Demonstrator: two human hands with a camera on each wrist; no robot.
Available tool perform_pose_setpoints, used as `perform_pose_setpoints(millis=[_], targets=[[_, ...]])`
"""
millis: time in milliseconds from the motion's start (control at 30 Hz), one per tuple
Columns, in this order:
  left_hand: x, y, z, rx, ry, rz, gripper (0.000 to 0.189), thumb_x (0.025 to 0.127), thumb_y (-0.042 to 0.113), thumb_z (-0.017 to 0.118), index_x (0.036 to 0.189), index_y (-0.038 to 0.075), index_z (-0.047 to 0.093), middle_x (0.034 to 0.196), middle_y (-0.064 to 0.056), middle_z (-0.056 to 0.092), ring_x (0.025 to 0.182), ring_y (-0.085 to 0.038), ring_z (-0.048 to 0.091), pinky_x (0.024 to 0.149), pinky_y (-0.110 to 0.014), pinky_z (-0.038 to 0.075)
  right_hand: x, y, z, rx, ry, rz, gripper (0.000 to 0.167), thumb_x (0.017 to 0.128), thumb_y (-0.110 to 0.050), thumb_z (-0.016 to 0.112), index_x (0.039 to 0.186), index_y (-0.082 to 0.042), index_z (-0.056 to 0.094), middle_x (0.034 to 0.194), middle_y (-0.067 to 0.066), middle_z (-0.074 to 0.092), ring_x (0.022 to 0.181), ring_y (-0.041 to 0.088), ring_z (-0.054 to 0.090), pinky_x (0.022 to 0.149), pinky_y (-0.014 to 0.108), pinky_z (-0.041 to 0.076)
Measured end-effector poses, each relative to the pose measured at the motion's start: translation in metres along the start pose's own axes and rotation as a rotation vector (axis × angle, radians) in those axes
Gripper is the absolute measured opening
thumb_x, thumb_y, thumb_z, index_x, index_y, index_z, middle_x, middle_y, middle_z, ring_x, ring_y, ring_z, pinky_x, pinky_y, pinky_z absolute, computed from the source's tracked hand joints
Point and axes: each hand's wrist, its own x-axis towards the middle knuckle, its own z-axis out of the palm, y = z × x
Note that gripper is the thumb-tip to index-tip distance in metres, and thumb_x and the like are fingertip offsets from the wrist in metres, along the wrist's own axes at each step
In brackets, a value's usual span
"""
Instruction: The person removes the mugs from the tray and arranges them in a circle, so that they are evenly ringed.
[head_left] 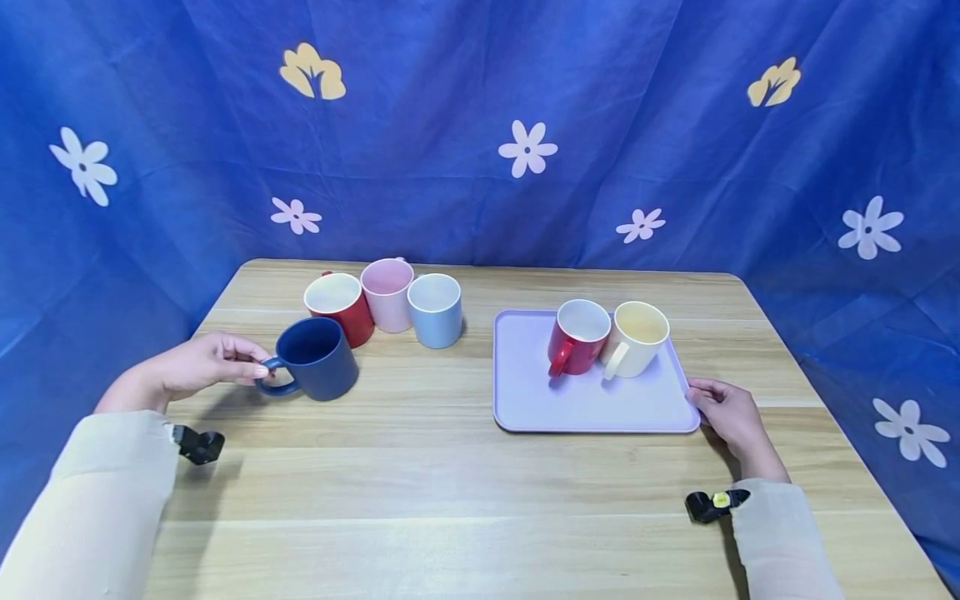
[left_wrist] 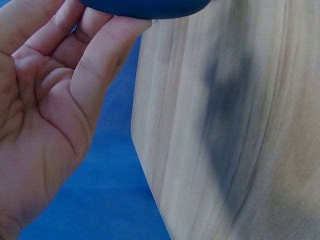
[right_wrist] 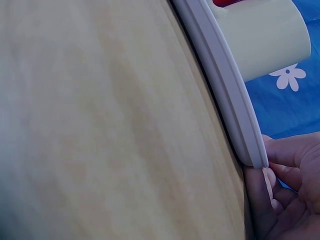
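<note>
On a pale wood worktop point(head_left: 420, 500) by blue flowery cloth point(head_left: 420, 100), the left hand point(head_left: 198, 367) pinches a round dark-blue mug point(head_left: 330, 373) by its handle point(head_left: 282, 390); the right hand point(head_left: 733, 417), a flat purple tray point(head_left: 536, 400).

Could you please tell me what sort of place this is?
Probably a small recording set, though I cannot be sure: a flower-printed blue curtain hangs behind and beside a wooden table bearing mugs and a lilac tray, and a small black device sits at each wrist.
</note>
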Motion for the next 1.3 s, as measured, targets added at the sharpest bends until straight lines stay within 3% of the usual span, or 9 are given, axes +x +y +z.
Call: perform_pose_setpoints(millis=[267, 533, 767, 867, 1067, 1300], targets=[[-0.002, -0.003, -0.002, -0.015, 0.028, -0.010, 0.022, 0.091, -0.013, 0.051, 0.101, -0.003, 0.069, 0.092, -0.002, 0.070, 0.084, -0.008, 0.064, 0.074, -0.025, 0.053, 0.000, -0.001, 0.000, -0.008, 0.001, 0.001, 0.041, 0.097, -0.020, 0.055, 0.128, 0.007, 0.054, 0.109, 0.014, 0.062, 0.080, -0.002, 0.055, 0.067, 0.017, 0.050], [-0.001, -0.002, -0.004, -0.038, 0.001, -0.028, 0.027, 0.092, -0.012, 0.050, 0.102, 0.002, 0.070, 0.093, -0.001, 0.070, 0.084, -0.008, 0.063, 0.075, -0.025, 0.053, -0.001, -0.002, 0.000, -0.007, -0.003, 0.005, 0.041, 0.097, -0.020, 0.055, 0.128, 0.007, 0.054, 0.108, 0.013, 0.062, 0.080, -0.002, 0.055, 0.066, 0.017, 0.050], [-0.001, 0.003, -0.006, -0.045, -0.032, -0.106, 0.019, 0.094, -0.006, 0.050, 0.104, -0.003, 0.067, 0.095, -0.002, 0.070, 0.087, -0.009, 0.063, 0.079, -0.027, 0.052, -0.002, -0.002, 0.000, -0.003, -0.008, 0.013, 0.042, 0.097, -0.021, 0.055, 0.129, 0.007, 0.053, 0.108, 0.012, 0.062, 0.080, -0.002, 0.055, 0.066, 0.017, 0.050], [-0.001, 0.006, -0.007, -0.025, -0.016, -0.138, 0.018, 0.095, -0.004, 0.051, 0.106, -0.006, 0.065, 0.097, -0.002, 0.069, 0.089, -0.010, 0.063, 0.080, -0.028, 0.052, -0.002, -0.002, 0.000, 0.003, -0.012, 0.010, 0.042, 0.098, -0.021, 0.055, 0.129, 0.007, 0.053, 0.108, 0.013, 0.062, 0.080, -0.002, 0.055, 0.067, 0.017, 0.051], [-0.003, 0.013, -0.008, 0.058, 0.059, -0.174, 0.021, 0.094, 0.000, 0.054, 0.110, 0.005, 0.066, 0.102, 0.001, 0.068, 0.090, -0.011, 0.063, 0.079, -0.026, 0.052, -0.002, -0.002, 0.000, 0.018, -0.012, 0.005, 0.042, 0.097, -0.020, 0.055, 0.128, 0.008, 0.053, 0.104, 0.010, 0.063, 0.079, -0.002, 0.056, 0.067, 0.018, 0.051], [0.001, 0.026, -0.014, 0.175, 0.107, -0.257, 0.037, 0.096, 0.009, 0.055, 0.127, -0.010, 0.050, 0.109, 0.003, 0.066, 0.098, -0.008, 0.062, 0.082, -0.029, 0.052, -0.001, 0.000, 0.000, 0.015, -0.010, 0.004, 0.042, 0.097, -0.020, 0.056, 0.128, 0.008, 0.053, 0.104, 0.011, 0.063, 0.079, -0.002, 0.056, 0.067, 0.018, 0.051]])
